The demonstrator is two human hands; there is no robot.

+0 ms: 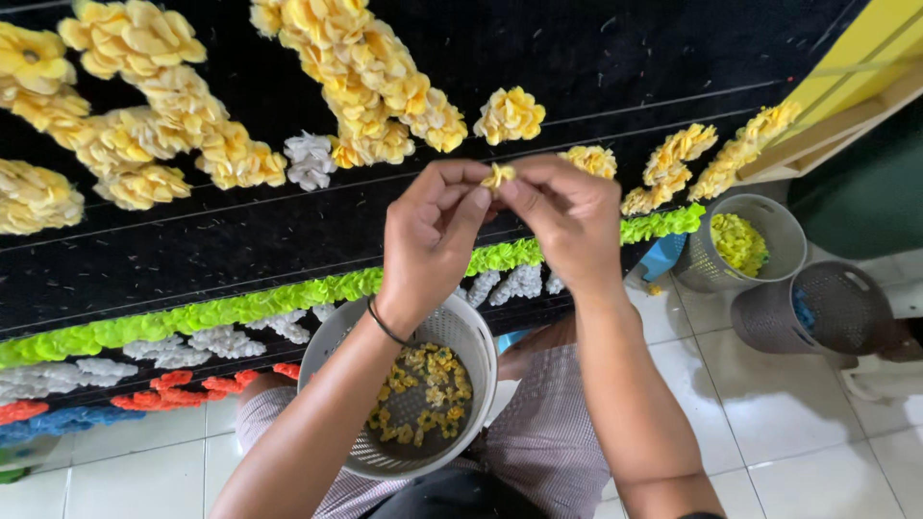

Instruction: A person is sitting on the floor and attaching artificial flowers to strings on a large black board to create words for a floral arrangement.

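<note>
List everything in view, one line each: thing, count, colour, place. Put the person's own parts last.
Small paper flower: one, yellow, pinched between both hands' fingertips.
Lap basket: one, white perforated, on the person's lap, holding small yellow pieces.
Black board: one, black, upright across the top and left.
Yellow flower clusters: many, yellow and cream, fixed on the board.
White flower: one cluster, white, among the yellow ones.
Green strip: one band, bright green, along the board's lower part.
Grey basket: one, on the floor at right, yellow pieces inside.
Brown basket: one, on the floor, far right.
Tiled floor: white.
Wristband: one, black, left wrist.
Left hand: pinching the flower.
Right hand: pinching the flower.
</note>
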